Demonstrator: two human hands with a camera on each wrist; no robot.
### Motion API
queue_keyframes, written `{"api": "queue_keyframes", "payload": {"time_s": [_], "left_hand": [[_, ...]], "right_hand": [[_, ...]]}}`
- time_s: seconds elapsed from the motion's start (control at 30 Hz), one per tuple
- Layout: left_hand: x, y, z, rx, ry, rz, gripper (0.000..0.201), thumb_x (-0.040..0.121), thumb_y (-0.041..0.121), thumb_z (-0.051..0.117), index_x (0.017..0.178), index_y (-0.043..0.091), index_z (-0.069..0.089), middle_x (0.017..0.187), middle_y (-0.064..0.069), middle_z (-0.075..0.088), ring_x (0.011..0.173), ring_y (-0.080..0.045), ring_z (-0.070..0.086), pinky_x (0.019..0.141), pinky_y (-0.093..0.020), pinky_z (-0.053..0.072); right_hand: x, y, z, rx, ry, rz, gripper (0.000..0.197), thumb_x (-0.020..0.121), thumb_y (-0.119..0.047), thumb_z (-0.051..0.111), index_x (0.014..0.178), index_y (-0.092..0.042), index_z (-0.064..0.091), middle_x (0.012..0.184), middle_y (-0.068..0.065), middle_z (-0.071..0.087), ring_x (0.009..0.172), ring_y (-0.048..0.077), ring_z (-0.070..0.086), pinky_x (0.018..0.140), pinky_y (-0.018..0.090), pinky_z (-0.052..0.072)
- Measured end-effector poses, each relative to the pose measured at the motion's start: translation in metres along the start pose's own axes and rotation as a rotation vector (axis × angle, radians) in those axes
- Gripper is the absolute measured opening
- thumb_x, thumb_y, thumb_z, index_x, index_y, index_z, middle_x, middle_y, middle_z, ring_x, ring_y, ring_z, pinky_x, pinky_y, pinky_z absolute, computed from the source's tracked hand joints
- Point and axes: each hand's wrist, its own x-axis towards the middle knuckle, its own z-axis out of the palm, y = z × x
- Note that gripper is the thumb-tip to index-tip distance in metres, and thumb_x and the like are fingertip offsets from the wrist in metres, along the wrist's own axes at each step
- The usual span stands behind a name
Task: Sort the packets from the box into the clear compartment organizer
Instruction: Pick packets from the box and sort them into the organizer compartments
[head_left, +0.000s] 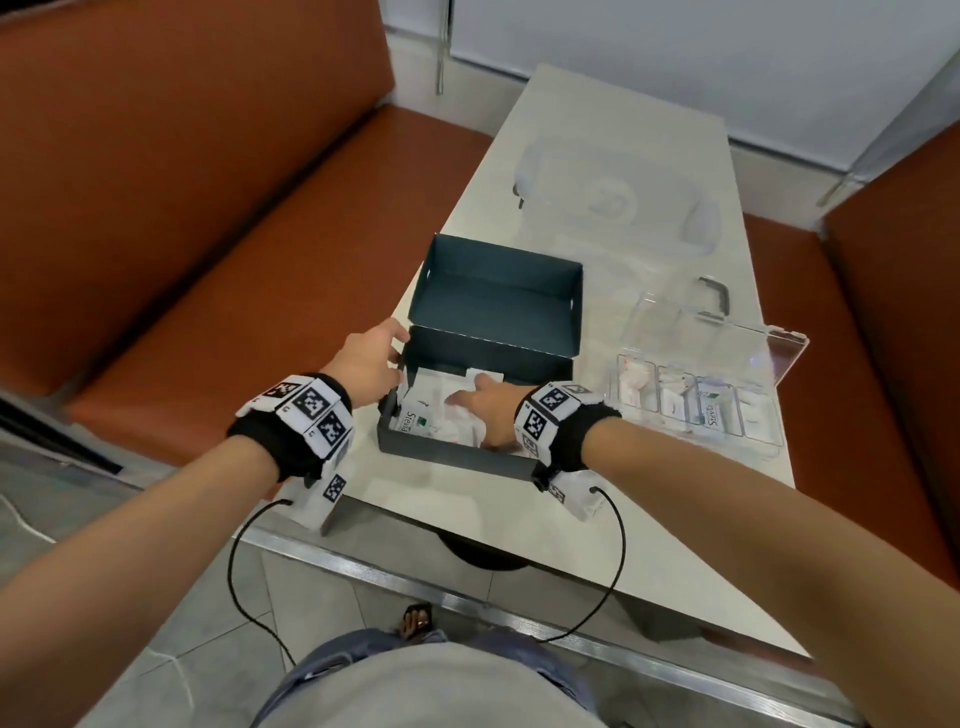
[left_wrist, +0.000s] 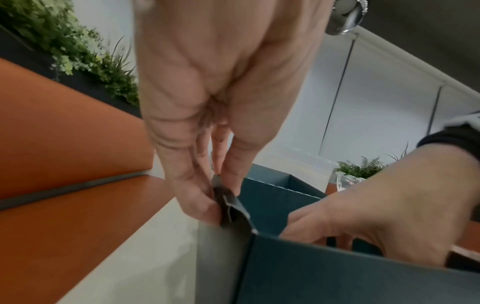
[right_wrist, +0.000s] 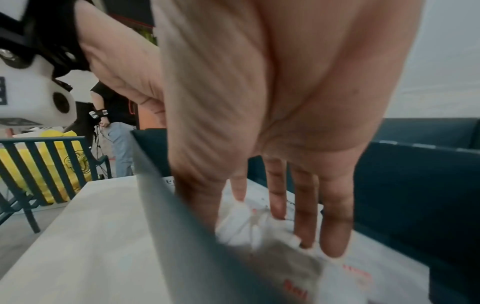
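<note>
Box (head_left: 488, 358), dark teal with lid tipped back, at the table's near left; clear compartment organizer (head_left: 696, 400) just right, partly filled. Left hand (head_left: 371, 358) pinching the box's left corner flap; right hand (head_left: 480, 410), fingers extended, pressed among white packets (head_left: 431, 410). Best lifted singly, box kept steady. Legible: "Stevia", partly.

Both hands crowd the open box (head_left: 441, 452): the left hand (head_left: 369, 358) pinches its left wall, the right hand (head_left: 485, 413) reaches in among the packets (head_left: 431, 410). The raised lid (head_left: 498, 291) walls off the far side. Bare counter (head_left: 415, 499) lies in front, the organizer (head_left: 696, 405) well to the right.
</note>
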Motion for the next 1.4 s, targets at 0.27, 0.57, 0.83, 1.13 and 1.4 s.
{"api": "queue_keyframes", "payload": {"time_s": [0.27, 0.57, 0.83, 1.13, 1.4], "left_hand": [[0.001, -0.002, -0.006, -0.128, -0.049, -0.068, 0.038, 0.091, 0.002, 0.063, 0.116, 0.027, 0.048, 0.111, -0.013, 0.057, 0.086, -0.026, 0.065, 0.062, -0.032, 0.057], [0.002, -0.002, -0.006, -0.147, -0.072, -0.086, 0.039, 0.091, 0.001, 0.062, 0.117, 0.026, 0.048, 0.116, -0.016, 0.057, 0.093, -0.03, 0.064, 0.066, -0.035, 0.058], [0.005, -0.005, -0.001, -0.097, -0.062, -0.057, 0.04, 0.093, 0.002, 0.06, 0.121, 0.027, 0.046, 0.117, -0.015, 0.057, 0.089, -0.028, 0.063, 0.052, -0.025, 0.05], [0.004, 0.01, -0.009, 0.167, 0.025, 0.011, 0.044, 0.09, 0.011, 0.066, 0.13, 0.018, 0.049, 0.125, -0.011, 0.057, 0.101, -0.024, 0.058, 0.082, -0.033, 0.053], [-0.011, 0.106, -0.003, -0.446, 0.084, 0.284, 0.027, 0.1, 0.037, 0.049, 0.113, 0.019, 0.062, 0.107, 0.001, 0.069, 0.096, -0.012, 0.068, 0.079, -0.029, 0.059]], "right_hand": [[0.005, -0.012, 0.003, 0.097, 0.064, -0.041, 0.052, 0.087, -0.004, 0.061, 0.135, -0.011, 0.041, 0.127, 0.018, 0.053, 0.112, 0.033, 0.054, 0.082, 0.033, 0.045], [0.0, -0.002, -0.011, 0.327, 0.261, -0.048, 0.035, 0.078, -0.012, 0.076, 0.111, -0.016, 0.067, 0.122, 0.007, 0.057, 0.114, 0.025, 0.05, 0.084, 0.027, 0.037], [-0.021, 0.026, -0.018, 0.62, 0.461, 0.025, 0.022, 0.079, -0.018, 0.076, 0.1, -0.02, 0.07, 0.121, 0.004, 0.06, 0.113, 0.023, 0.052, 0.087, 0.026, 0.038], [-0.065, 0.066, -0.029, 1.338, 0.666, 0.074, 0.024, 0.08, -0.002, 0.073, 0.102, -0.006, 0.068, 0.109, 0.014, 0.067, 0.096, 0.025, 0.068, 0.072, 0.035, 0.06], [-0.115, 0.086, -0.045, 1.712, 0.767, -0.115, 0.02, 0.084, -0.001, 0.068, 0.102, -0.008, 0.066, 0.104, 0.011, 0.07, 0.094, 0.025, 0.069, 0.079, 0.036, 0.058]]}}
